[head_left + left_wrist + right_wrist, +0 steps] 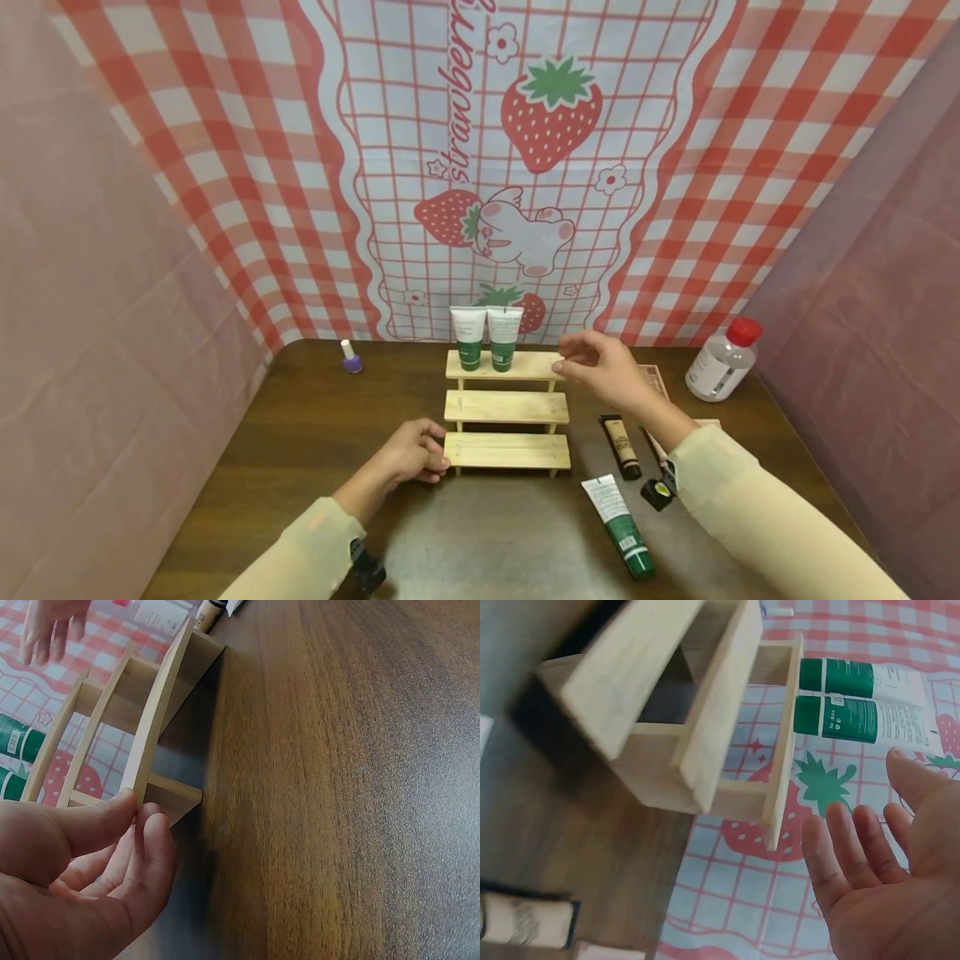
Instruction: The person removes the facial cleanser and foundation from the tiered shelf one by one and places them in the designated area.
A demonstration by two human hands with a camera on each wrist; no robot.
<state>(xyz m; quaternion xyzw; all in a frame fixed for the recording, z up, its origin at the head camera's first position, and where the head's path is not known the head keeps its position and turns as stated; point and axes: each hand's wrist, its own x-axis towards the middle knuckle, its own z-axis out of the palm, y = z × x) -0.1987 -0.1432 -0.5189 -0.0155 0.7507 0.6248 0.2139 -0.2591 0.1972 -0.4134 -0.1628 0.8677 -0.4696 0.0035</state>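
A three-step wooden display rack stands mid-table. Its bottom step's left end is pinched between the thumb and fingers of my left hand, seen close in the left wrist view. Two white-and-green tubes stand side by side, caps down, on the left half of the top step. My right hand is by the right end of that step, holding nothing; the right wrist view shows its fingers spread and apart from the tubes.
Right of the rack lie a beige tube with black cap and another white-and-green tube. A clear bottle with red lid is at the back right. Purple nail polish stands back left. A pink palette is partly hidden behind my right arm.
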